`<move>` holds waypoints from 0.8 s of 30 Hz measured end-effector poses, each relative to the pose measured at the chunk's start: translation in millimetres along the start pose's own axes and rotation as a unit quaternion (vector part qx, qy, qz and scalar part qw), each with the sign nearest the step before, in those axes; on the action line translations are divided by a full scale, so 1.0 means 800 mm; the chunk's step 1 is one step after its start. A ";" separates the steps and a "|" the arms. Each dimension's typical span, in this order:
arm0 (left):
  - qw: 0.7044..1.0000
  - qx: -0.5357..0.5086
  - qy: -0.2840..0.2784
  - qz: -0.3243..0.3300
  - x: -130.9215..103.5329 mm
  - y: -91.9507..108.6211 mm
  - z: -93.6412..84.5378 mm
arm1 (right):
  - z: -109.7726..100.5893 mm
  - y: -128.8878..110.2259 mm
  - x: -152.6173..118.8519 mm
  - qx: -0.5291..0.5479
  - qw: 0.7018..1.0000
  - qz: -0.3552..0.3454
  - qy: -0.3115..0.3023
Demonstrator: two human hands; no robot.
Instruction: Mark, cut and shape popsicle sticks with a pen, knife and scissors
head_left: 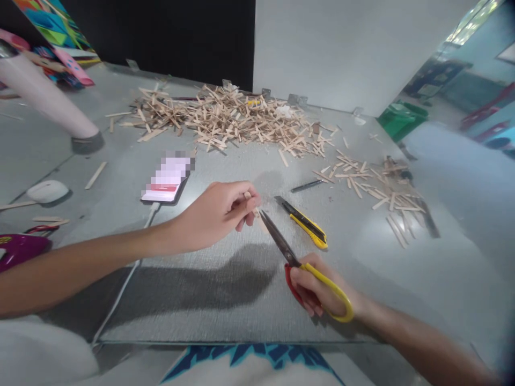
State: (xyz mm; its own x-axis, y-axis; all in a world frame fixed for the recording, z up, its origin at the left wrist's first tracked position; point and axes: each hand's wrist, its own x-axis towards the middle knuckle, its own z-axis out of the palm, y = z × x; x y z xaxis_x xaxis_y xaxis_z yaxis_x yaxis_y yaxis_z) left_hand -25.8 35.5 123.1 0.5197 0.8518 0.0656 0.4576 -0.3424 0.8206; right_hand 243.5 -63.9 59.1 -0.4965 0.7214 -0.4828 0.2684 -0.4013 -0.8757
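Left hand (237, 209) and right hand (317, 284), both busy over the grey table (362, 214) in the head view! Left pinches a short wooden strip (247, 195) between thumb and fingers, held up near the middle of the table; right is wrapped round the red and yellow handles of the scissors (290, 255). Blade tips right at the lower end of that strip, though whether they touch, I can't tell. Looks like a trimming step, and the next move, I'd judge, calls for a firm pinch, fingertips clear, strip squarely between the blades. Just beyond lies a yellow utility knife (304, 221), then a dark slim tool (307, 186), with a big heap of wooden sticks (241, 118) behind. Any writing? The phone (167, 179) has a blocked-out screen, nothing legible; blue lettering-like shapes (257, 356) along the bottom edge are cut off, unreadable. No brand to call!
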 end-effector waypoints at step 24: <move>0.999 0.023 -0.010 0.030 -0.001 0.006 0.001 | -0.002 0.017 -0.003 -0.020 0.999 -0.027 0.005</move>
State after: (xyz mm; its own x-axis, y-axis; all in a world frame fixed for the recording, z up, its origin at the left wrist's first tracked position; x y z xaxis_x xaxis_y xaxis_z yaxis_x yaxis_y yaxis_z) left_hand -23.4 33.1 126.6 0.5615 0.8212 0.1019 0.4570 -0.4104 0.7891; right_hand 249.8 -69.8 48.6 -0.5035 0.7463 -0.4352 0.2749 -0.3392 -0.8997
